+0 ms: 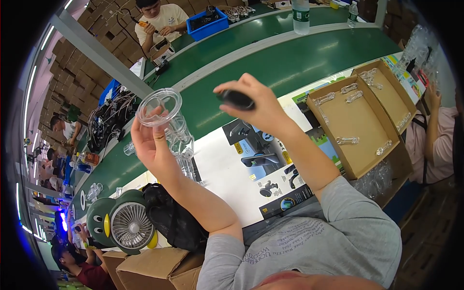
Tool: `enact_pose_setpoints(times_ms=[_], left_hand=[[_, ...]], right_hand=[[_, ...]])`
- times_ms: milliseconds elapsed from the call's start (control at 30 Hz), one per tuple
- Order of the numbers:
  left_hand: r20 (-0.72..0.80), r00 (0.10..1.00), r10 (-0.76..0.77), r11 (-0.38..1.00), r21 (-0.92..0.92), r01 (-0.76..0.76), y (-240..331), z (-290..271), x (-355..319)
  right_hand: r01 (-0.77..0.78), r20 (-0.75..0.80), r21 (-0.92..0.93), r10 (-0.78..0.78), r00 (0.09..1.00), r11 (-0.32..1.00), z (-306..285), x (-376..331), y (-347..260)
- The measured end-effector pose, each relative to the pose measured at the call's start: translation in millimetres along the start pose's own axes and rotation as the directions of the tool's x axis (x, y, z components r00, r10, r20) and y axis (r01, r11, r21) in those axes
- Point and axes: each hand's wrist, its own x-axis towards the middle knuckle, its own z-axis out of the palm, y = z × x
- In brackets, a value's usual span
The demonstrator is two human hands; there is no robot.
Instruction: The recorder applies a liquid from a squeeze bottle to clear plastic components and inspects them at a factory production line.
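Fingers, left (159,140): holding clear plastic piece (178,126), lower end indistinct | right fingers (248,82): gripping black oval object (238,100), blurred, partly hidden

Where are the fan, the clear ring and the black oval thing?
Fan (133,227): head view, middle of its grille.
Clear ring (178,102): head view, right rim.
Black oval thing (239,100): head view, its middle.

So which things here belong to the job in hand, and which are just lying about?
Seemingly in the job:
clear plastic round-rimmed part, in the left hand
black oval object, blurred, in the right hand
probably small clear plastic pieces in a brown cardboard tray

Seemingly just lying about:
green bird-faced fan
tall clear green-labelled bottle
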Motion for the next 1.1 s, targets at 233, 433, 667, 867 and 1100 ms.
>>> enact_pose_setpoints(times_ms=[233,433,667,867,1100], left_hand=[[0.003,1.0,-0.013,1.0,-0.015,0.013,5,4,0],[0.007,1.0,-0.03,0.999,-0.019,0.03,4,3,0],[0.006,0.999,-0.051,0.998,-0.039,0.051,7,1,1],[0.019,0.999,-0.049,0.998,-0.048,0.05,4,4,0],[0.042,0.998,-0.043,0.998,-0.052,0.045,3,3,0]], right_hand=[[0.159,0.19,-0.168,-0.126,0.974,0.973,66,-11,49],[0.218,0.283,-0.274,-0.138,0.949,0.937,107,-33,81],[0.27,0.394,-0.335,-0.126,0.91,0.903,113,-39,79],[0.248,0.442,-0.317,-0.089,0.893,0.915,112,-41,82],[0.13,0.287,-0.226,-0.061,0.956,0.966,102,-31,88]])
